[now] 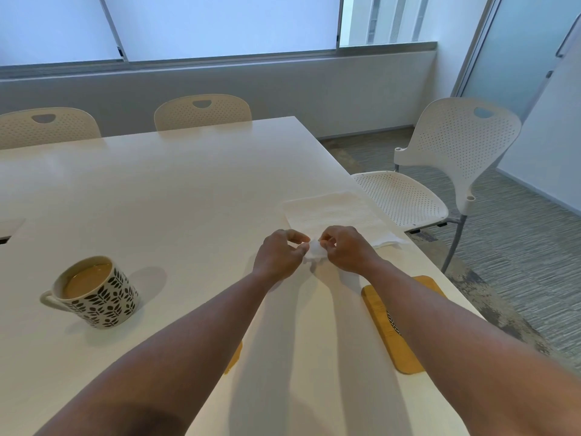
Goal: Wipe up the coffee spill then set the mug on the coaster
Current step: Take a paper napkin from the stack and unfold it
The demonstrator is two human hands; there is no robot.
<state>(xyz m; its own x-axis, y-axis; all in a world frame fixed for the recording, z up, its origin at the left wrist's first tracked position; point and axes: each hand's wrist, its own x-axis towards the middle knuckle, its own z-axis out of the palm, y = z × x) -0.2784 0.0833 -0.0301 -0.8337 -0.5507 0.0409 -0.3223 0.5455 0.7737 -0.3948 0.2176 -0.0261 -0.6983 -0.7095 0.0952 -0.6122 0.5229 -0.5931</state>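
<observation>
Both my hands pinch one small wad of paper towel (313,252) just above the worktop (176,190), left hand (279,256) and right hand (344,248) on either side, with the flat towel stack (333,212) just beyond. The mug (97,292) stands well apart to my left, nearly brimful; the coaster (382,313) lies partly under my right forearm. Risks noted: so small a wad may smear the spill instead of lifting it, carrying the full mug across could slop fresh coffee, and my forearm could shift the coaster.

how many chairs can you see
3 white perforated plastic chairs: two behind the white table's far edge, left and centre; one at its right end. Others may be out of frame.
</observation>
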